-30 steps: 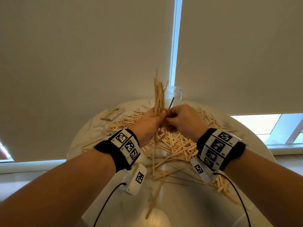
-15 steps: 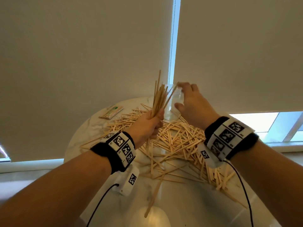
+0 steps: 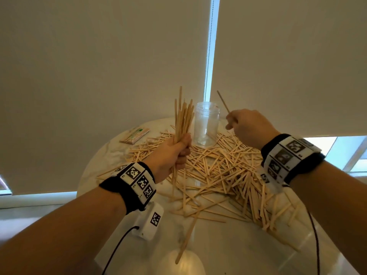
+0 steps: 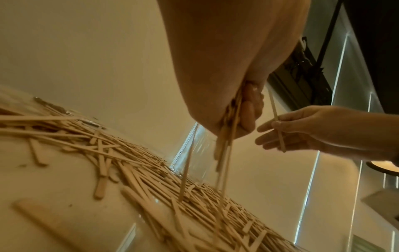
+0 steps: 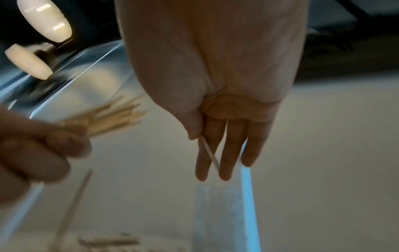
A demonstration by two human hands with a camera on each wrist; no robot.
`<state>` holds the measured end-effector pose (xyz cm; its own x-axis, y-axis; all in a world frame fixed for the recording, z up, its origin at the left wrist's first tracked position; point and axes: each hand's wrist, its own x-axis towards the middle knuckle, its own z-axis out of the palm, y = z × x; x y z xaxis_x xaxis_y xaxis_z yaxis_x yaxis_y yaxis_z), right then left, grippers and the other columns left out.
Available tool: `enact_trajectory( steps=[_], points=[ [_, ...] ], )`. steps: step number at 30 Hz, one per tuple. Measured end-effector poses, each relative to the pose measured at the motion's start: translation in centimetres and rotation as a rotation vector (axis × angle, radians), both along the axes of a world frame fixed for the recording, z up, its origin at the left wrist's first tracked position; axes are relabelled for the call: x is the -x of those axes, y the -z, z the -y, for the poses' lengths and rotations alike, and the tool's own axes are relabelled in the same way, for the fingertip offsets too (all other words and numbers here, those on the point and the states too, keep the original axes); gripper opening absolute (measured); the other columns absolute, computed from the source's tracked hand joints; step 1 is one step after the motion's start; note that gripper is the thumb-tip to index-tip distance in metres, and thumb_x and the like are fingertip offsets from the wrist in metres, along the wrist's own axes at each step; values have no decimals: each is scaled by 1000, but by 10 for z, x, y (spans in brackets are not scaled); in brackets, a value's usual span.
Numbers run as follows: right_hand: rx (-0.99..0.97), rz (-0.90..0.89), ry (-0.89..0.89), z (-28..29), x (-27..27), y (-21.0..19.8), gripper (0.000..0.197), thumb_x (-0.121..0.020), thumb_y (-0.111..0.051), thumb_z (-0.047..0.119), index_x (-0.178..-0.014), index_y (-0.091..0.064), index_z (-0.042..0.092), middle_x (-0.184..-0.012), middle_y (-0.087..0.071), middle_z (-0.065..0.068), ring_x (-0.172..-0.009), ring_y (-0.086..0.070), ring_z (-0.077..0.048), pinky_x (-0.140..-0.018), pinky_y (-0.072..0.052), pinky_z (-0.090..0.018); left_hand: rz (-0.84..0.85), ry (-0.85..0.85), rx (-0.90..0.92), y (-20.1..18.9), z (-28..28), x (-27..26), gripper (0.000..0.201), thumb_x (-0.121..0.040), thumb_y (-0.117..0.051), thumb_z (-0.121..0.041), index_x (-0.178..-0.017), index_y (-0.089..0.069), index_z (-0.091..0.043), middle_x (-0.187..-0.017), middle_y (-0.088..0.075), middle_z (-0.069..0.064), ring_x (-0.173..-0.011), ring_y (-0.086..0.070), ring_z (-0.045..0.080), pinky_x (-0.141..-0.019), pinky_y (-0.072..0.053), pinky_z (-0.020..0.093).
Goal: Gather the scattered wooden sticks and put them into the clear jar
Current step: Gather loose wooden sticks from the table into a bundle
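**Sticks in both hands beside the jar**

The clear jar [image 3: 207,124] stands upright at the far side of the round table [image 3: 228,253], among scattered wooden sticks [image 3: 224,171]. The left hand [image 3: 172,153] is a fist around an upright bundle of sticks [image 3: 183,120], just left of the jar. The right hand [image 3: 248,126], raised on the jar's right, pinches a single stick [image 3: 223,102] between thumb and fingers; the other fingers are straight.

Both hands raised: left [image 3: 174,153] fisted, right [image 3: 248,128] pinching

No words or numbers readable anywhere; the wristbands [image 3: 139,181] carry only black-and-white square marker codes, and the small packet [image 3: 135,135] at far left shows just a green blur.
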<state>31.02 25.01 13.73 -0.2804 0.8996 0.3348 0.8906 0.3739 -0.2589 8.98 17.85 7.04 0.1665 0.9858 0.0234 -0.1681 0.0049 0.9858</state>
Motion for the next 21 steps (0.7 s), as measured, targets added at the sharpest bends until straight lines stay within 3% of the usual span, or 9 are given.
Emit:
enact_trajectory(
  steps=[2, 3, 5, 7, 9, 12, 15, 19, 21],
  points=[
    [220, -273, -164, 13, 17, 6, 28, -107, -43, 25, -123, -65, 18, -117, -68, 4, -77, -62, -11, -65, -50, -21, 44, 50, 21, -2, 2, -3, 29, -97, -52, -44, -82, -49, -19, -65, -29, -3, -52, -23, 11, -47, -22, 24],
    [298, -339, -241, 21, 29, 9, 31, -107, -43, 30, -128, -64, 20, -120, -68, 4, -82, -65, -13, -70, -52, -21, 60, 72, 29, -2, 3, -7, 29, -98, -51, -44, -82, -49, -19, -65, -28, -3, -51, -23, 10, -48, -20, 24],
    [429, -449, -345, 30, 48, 18, 32, -106, -45, 29, -125, -67, 16, -119, -71, -5, -103, -68, -28, -94, -56, -40, 82, 89, 37, -3, 3, -13, 30, -99, -49, -44, -82, -50, -19, -65, -27, -3, -50, -24, 9, -49, -19, 25],
    [535, -590, -381, 32, 58, 26, 31, -105, -45, 24, -117, -69, 9, -111, -72, -16, -106, -67, -37, -99, -52, -54, 93, 74, 38, -2, 3, -15, 32, -99, -49, -45, -82, -49, -18, -64, -29, -3, -49, -26, 9, -47, -23, 22],
    [475, -566, -360, 31, 58, 30, 31, -106, -43, 26, -107, -70, 11, -99, -73, -13, -94, -71, -31, -91, -57, -50, 64, 38, 38, 0, 2, -13, 34, -98, -49, -47, -80, -48, -18, -63, -32, -3, -50, -26, 9, -45, -26, 21],
    [207, -468, -273, 31, 51, 30, 29, -105, -44, 28, -94, -69, 19, -83, -72, -1, -72, -70, -13, -72, -58, -32, 21, -96, 25, 4, 0, -11, 34, -98, -51, -48, -83, -48, -17, -67, -42, -2, -52, -31, 10, -44, -28, 20],
    [244, -500, -310, 36, 49, 31, 22, -102, -55, 30, -97, -72, 17, -77, -74, -1, -68, -72, -11, -69, -60, -25, 32, -253, -25, 5, -5, -11, 26, -103, -46, -39, -102, -55, -14, -83, -60, 0, -56, -42, 7, -47, -36, 20],
    [151, -422, -306, 42, 62, 37, 15, -98, -62, 26, -92, -71, 17, -73, -72, 2, -62, -71, -9, -62, -60, -22, 46, -223, -56, 3, -5, -25, 42, -102, -45, -46, -115, -62, -10, -88, -63, 3, -63, -55, 9, -58, -44, 24],
    [94, -360, -304, 44, 64, 37, 16, -98, -61, 26, -91, -73, 20, -72, -71, 5, -63, -69, -5, -61, -57, -20, 53, -230, -60, 3, -4, -29, 39, -102, -46, -43, -114, -61, -9, -85, -65, 4, -64, -59, 12, -59, -45, 26]
  ],
)
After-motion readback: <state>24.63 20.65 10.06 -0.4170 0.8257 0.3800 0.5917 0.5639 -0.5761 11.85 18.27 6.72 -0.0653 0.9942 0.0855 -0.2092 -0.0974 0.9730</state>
